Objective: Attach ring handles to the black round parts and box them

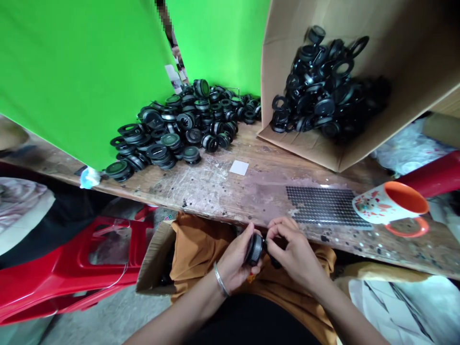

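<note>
My left hand point(234, 262) curls closed around a ribbed black disc point(255, 250) above my lap point(203, 242); probably light and stiff, it suits a rim hold. Beside it, my right hand point(293, 247) is pinched, its contents unclear

- Right hand point(287, 242), 5 o'clock: its bent fingers mask whatever may be between their tips.
- Disc point(256, 249), 6 o'clock: the left hand point(233, 263) covers part of it.
- Pile point(168, 139), 10 o'clock: upper pieces hide many lower ones.
- Box point(305, 143), 2 o'clock: cut off by the top edge; pieces deep inside melt into shadow.
- Gap strip point(176, 52), 11 o'clock: pixelated at its top.
- Shape point(10, 134), 9 o'clock: blurred, cut off, impossible to name.
- Stool point(46, 280), 8 o'clock: cut off by the left edge.
- Sheet point(319, 206), 4 o'clock: the mug point(372, 203) covers its right end.
</note>
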`<state>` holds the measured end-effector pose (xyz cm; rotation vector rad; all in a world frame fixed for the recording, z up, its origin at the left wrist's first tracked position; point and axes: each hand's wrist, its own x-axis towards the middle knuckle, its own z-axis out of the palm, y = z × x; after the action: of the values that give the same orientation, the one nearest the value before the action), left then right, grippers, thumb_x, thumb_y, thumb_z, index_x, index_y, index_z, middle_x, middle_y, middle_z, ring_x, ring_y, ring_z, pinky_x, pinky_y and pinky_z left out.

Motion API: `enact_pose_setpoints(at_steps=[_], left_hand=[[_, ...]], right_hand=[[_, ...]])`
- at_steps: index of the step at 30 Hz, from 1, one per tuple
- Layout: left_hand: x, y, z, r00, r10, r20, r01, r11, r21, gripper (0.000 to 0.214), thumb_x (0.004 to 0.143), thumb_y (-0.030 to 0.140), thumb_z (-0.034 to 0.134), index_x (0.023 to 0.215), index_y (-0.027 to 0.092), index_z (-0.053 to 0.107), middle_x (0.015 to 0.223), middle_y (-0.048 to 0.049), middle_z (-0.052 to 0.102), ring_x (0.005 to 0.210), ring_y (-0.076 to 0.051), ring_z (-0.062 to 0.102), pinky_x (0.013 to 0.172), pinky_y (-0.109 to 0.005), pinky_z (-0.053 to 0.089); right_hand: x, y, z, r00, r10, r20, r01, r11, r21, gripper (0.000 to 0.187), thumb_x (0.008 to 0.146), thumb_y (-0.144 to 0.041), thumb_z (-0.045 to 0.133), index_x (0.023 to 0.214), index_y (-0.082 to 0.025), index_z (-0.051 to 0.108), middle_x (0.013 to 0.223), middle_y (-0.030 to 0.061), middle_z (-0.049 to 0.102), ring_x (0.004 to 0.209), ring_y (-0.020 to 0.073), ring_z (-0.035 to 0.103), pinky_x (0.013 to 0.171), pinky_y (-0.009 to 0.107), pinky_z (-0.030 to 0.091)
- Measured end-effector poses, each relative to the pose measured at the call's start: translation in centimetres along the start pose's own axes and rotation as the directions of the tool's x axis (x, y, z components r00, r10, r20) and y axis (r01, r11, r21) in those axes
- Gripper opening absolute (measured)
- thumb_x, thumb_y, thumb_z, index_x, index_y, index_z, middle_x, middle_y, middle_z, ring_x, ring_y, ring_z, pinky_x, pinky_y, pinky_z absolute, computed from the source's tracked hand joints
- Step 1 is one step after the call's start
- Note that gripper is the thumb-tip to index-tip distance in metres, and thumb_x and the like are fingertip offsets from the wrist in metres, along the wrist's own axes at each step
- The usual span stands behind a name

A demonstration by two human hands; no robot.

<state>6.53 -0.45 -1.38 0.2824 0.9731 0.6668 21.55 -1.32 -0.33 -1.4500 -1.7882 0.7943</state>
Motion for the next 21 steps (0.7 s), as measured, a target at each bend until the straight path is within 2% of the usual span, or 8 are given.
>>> enact_pose_setpoints(at_steps=[7, 10, 13, 16, 18, 21], left_hand=[[0.0, -0.6, 0.0, 0.999, 0.033, 0.027, -0.035, 0.997, 0.066, 0.046, 0.08, 0.062, 0.06, 0.087, 0.018, 0.053, 0.058, 0.0054, 0.049, 0.037, -0.007, 0.048, 0.029, -0.013, 0.03], [-0.1, -0.6, 0.2, 1.0, 0.016, -0.005, -0.016, 1.0, 0.017, 0.045, 0.081, 0.061, 0.059, 0.087, 0.017, 0.054, 0.058, 0.0043, 0.052, 0.038, -0.006, 0.048, 0.031, -0.013, 0.029], [0.0, -0.5, 0.2, 0.999, -0.023, -0.03, 0.021, 0.999, -0.048, 0.043, 0.083, 0.059, 0.058, 0.089, 0.018, 0.054, 0.06, 0.0031, 0.054, 0.039, -0.005, 0.048, 0.032, -0.011, 0.028], [0.2, -0.5, 0.1, 0.999, -0.034, -0.035, 0.033, 0.999, -0.036, 0.041, 0.083, 0.059, 0.058, 0.092, 0.019, 0.053, 0.06, 0.0035, 0.054, 0.039, -0.006, 0.048, 0.032, -0.012, 0.029], [0.3, -0.6, 0.0, 0.999, -0.018, -0.037, 0.018, 1.0, -0.001, 0.039, 0.084, 0.058, 0.057, 0.092, 0.02, 0.053, 0.06, 0.0039, 0.053, 0.04, -0.006, 0.048, 0.032, -0.012, 0.03], [0.2, -0.4, 0.0, 1.0, 0.015, 0.009, -0.015, 0.999, 0.044, 0.039, 0.086, 0.059, 0.054, 0.09, 0.02, 0.053, 0.057, 0.0045, 0.051, 0.039, -0.006, 0.046, 0.031, -0.012, 0.029]], right_hand=[[0.2, 0.2, -0.2, 0.999, -0.029, 0.02, 0.029, 0.999, -0.036, 0.015, 0.079, -0.008, 0.058, 0.069, -0.019, 0.055, 0.091, 0.0039, 0.058, 0.093, 0.0198, 0.051, 0.083, 0.035, 0.043], [-0.5, 0.3, -0.1, 0.989, -0.147, -0.015, 0.145, 0.986, -0.08, 0.013, 0.082, -0.008, 0.057, 0.077, -0.019, 0.061, 0.094, 0.0056, 0.058, 0.095, 0.0208, 0.052, 0.083, 0.036, 0.046], [-1.6, 0.2, 0.3, 0.95, -0.309, -0.044, 0.299, 0.941, -0.158, 0.018, 0.086, -0.007, 0.054, 0.095, -0.019, 0.064, 0.1, 0.0082, 0.058, 0.102, 0.0227, 0.051, 0.087, 0.04, 0.047], [-2.5, 0.1, 0.6, 0.913, -0.407, -0.025, 0.388, 0.886, -0.252, 0.027, 0.087, -0.007, 0.053, 0.111, -0.016, 0.061, 0.108, 0.0113, 0.059, 0.113, 0.0262, 0.049, 0.097, 0.047, 0.044], [-2.6, 0.3, 0.3, 0.908, -0.418, 0.015, 0.407, 0.877, -0.255, 0.029, 0.087, -0.007, 0.052, 0.114, -0.015, 0.06, 0.109, 0.0117, 0.059, 0.114, 0.0262, 0.049, 0.099, 0.047, 0.043], [-2.0, 1.5, -1.1, 0.934, -0.352, 0.058, 0.357, 0.921, -0.155, 0.024, 0.09, -0.01, 0.051, 0.108, -0.019, 0.063, 0.104, 0.0084, 0.06, 0.104, 0.021, 0.054, 0.089, 0.036, 0.049]])
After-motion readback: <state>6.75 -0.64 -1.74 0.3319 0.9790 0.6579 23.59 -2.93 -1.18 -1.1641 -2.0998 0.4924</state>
